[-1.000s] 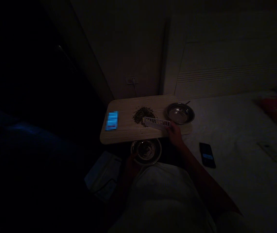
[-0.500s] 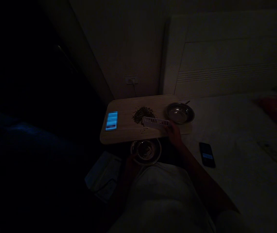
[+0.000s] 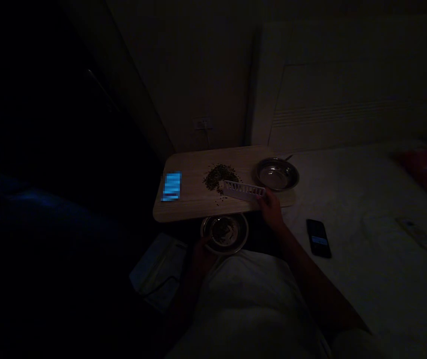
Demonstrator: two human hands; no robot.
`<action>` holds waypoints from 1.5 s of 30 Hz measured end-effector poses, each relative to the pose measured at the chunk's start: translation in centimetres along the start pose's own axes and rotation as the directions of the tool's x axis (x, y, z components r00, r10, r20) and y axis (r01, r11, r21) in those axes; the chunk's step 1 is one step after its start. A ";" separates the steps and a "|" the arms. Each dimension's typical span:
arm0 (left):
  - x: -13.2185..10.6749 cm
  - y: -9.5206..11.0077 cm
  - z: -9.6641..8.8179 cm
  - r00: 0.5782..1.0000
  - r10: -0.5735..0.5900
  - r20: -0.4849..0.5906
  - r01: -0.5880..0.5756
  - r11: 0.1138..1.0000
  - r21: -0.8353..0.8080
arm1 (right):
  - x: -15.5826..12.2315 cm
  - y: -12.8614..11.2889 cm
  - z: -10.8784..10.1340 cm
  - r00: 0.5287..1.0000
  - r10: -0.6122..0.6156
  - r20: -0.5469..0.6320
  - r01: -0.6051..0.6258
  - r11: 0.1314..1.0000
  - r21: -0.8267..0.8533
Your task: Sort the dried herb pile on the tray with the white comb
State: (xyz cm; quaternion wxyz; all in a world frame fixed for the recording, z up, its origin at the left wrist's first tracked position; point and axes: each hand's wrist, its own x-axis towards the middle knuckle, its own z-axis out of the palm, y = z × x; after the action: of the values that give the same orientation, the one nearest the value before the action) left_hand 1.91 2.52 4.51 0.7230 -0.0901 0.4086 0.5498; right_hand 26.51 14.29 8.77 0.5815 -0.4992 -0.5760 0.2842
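Observation:
The scene is very dark. My right hand (image 3: pixel 271 208) grips one end of a white flat comb-like tool (image 3: pixel 243 190), whose other end rests at the edge of a pile of small dark seeds (image 3: pixel 219 176) on a light wooden board (image 3: pixel 187 199). My left hand (image 3: pixel 201 249) holds the near rim of a steel bowl (image 3: pixel 224 233) just below the board's front edge; the bowl has some dark bits in it. An empty steel bowl (image 3: pixel 277 174) sits at the board's right end.
A glowing phone (image 3: pixel 171 186) lies on the board's left part. A dark phone (image 3: pixel 319 238) lies on the white bed (image 3: pixel 366 239) to the right. A headboard and a wall socket (image 3: pixel 202 123) are behind. A pale bag (image 3: pixel 159 271) lies lower left.
The white tool and my right hand have shifted slightly right, drawing back from the seed pile. The left hand and the bowl stay put.

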 end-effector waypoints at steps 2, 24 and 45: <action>-0.1 0.0 0.1 1.000 -0.008 0.009 0.008 1.000 0.001 | -0.1 0.2 0.0 1.000 0.014 -0.004 -0.014 1.000 -0.006; -0.5 0.2 0.3 0.999 -0.039 0.031 0.039 0.999 0.011 | 0.1 1.8 -0.5 0.996 0.088 0.000 -0.087 0.993 0.075; 0.7 0.1 -1.1 1.000 0.028 0.005 -0.028 1.000 -0.005 | 0.4 2.1 -0.2 0.998 0.060 0.010 -0.061 0.996 0.068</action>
State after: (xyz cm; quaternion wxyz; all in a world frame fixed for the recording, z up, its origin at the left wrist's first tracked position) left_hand 1.32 2.46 3.31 0.7160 -0.0846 0.4065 0.5612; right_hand 27.32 15.33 7.02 0.5872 -0.4950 -0.5529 0.3233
